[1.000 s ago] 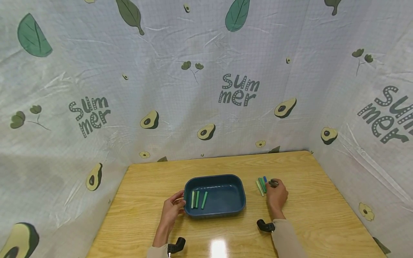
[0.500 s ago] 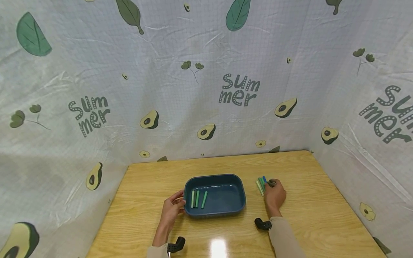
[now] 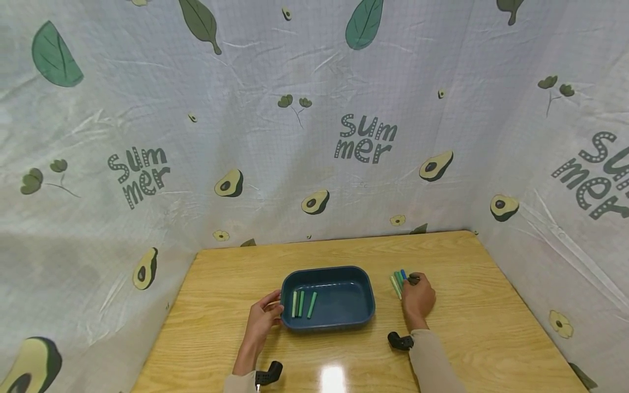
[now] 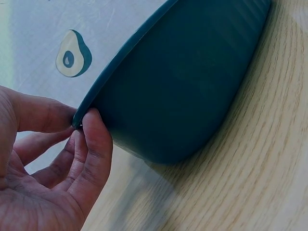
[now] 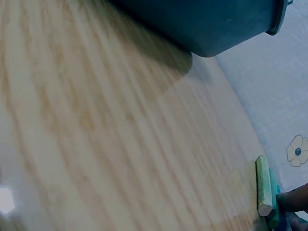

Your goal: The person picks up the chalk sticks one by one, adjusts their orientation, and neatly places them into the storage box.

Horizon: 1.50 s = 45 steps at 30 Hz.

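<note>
At its left end, a dark blue tray (image 3: 327, 325) is held by my left hand (image 3: 260, 323). In the left wrist view, the thumb and a finger (image 4: 97, 137) pinch its rim. Inside lie a pale green chalk stick (image 3: 294, 304) and two green ones, one being the green chalk stick (image 3: 312, 305). Right of the tray, my right hand (image 3: 419, 299) has curled fingers at a blue chalk stick (image 3: 403, 274), which they partly hide. Touching side by side are a pale green stick (image 5: 263, 185) and a green stick (image 5: 274, 197). Something dark (image 3: 414, 279) by the fingers is unclear.
Everything stands on a wooden table (image 3: 236, 267). A printed white sheet (image 3: 265, 142) hangs behind it and along both sides. Black wrist cameras, such as the right wrist camera (image 3: 400, 341), sit on both wrists.
My right hand has shifted slightly left, bringing the blue stick closer to the green one. My left hand and the tray have stayed in place.
</note>
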Tool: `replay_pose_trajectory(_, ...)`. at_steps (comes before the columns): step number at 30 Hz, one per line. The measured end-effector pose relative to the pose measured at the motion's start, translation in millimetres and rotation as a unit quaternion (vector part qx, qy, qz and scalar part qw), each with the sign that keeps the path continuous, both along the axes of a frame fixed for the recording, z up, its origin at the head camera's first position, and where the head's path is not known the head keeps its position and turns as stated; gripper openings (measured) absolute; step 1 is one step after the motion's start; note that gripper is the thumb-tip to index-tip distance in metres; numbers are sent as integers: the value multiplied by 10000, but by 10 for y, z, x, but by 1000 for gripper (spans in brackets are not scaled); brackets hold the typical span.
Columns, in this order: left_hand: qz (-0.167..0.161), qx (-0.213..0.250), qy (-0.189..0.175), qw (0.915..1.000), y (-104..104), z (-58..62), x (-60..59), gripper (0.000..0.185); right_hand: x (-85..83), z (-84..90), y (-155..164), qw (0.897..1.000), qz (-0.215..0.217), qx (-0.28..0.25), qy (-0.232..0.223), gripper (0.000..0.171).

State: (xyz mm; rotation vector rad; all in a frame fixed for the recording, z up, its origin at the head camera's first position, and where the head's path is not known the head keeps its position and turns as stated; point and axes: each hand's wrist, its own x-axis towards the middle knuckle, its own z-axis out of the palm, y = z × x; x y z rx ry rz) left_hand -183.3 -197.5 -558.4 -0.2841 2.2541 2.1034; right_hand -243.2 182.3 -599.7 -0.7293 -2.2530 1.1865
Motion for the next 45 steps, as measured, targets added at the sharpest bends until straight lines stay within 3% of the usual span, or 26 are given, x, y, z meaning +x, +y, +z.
replay_pose_trajectory(12,-34,7,53,10000,-5,5,4,44,-3,36,13,9997,113,51,-192,22)
replay_pose_trajectory(26,-64,27,64,10000,-14,12,14,45,24,35,79,9981,414,-377,274,22)
replay_pose_trajectory(45,-94,-13,23,10000,-19,18,6,45,39,270,138,9939,547,-843,447,28)
